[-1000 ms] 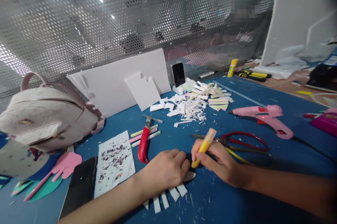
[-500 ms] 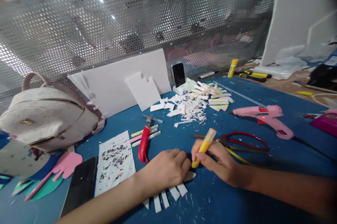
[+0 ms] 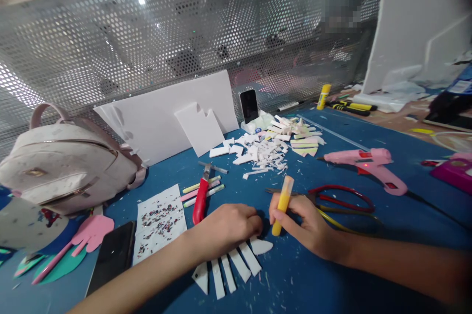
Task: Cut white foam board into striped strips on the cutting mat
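Observation:
In my right hand [image 3: 300,220] is a thick yellow tube [image 3: 283,208] with a pale see-through end. The fingers wrap round it and it stands nearly upright, clear end on top. To the left, my left hand [image 3: 234,228] curls its fingers in, knuckles up; what they hold, if anything, is hidden. Below and partly under that hand, white foam strips [image 3: 239,266] fan out on the blue table, with a pointed white piece at either end. Behind my right hand lie scissors [image 3: 344,195] with red and yellow handles.
A pink glue gun [image 3: 368,161] lies at right. White foam scraps [image 3: 263,152] are heaped further back. A red-handled knife [image 3: 201,196], glitter-covered paper [image 3: 162,223], dark phone [image 3: 112,257] and pale backpack [image 3: 73,161] occupy the left. A perforated metal screen [image 3: 206,24] stands behind.
My left hand has moved slightly up and left, showing more of the white strips. My right hand has tipped the yellow tube more upright.

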`<control>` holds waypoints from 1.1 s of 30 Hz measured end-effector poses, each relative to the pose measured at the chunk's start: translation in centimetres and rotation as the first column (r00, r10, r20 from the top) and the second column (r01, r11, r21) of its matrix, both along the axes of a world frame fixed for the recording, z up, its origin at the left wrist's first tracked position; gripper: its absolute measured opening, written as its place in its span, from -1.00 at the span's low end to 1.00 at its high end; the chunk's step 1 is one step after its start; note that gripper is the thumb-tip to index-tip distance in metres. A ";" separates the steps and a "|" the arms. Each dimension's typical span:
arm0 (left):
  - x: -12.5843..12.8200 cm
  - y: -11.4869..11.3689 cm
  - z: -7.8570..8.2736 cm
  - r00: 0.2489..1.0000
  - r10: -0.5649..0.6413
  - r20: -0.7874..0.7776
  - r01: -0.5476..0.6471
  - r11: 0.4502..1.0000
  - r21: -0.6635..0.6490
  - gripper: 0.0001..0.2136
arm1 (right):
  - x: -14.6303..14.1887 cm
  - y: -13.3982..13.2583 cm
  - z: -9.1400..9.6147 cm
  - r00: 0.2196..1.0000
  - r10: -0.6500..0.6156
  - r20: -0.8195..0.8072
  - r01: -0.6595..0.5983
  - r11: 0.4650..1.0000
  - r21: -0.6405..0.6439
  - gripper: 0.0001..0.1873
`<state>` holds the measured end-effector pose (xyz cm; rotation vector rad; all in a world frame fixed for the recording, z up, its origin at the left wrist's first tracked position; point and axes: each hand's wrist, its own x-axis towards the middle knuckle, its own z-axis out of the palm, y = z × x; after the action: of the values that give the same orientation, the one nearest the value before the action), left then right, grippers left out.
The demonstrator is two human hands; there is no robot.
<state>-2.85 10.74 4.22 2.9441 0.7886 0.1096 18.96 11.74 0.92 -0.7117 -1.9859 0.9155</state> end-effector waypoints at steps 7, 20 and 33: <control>-0.1 -0.1 0.2 1.000 -0.004 -0.011 0.004 1.000 0.008 -0.83 | -0.3 0.1 0.2 1.000 -0.022 0.016 0.022 1.000 0.009 -0.74; 0.5 -0.8 0.5 0.993 -0.033 -0.115 0.052 0.984 0.168 -0.78 | -0.2 -0.1 0.2 0.999 -0.027 0.024 0.027 1.000 0.009 -0.73; 0.7 -1.1 0.3 0.985 -0.029 -0.169 0.069 0.970 0.233 -0.87 | -0.1 0.0 0.1 1.000 -0.008 0.030 0.008 1.000 -0.002 -0.72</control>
<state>-2.10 9.63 4.50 3.2324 0.7710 -0.0465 18.83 11.78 1.04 -0.7379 -2.0071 0.9076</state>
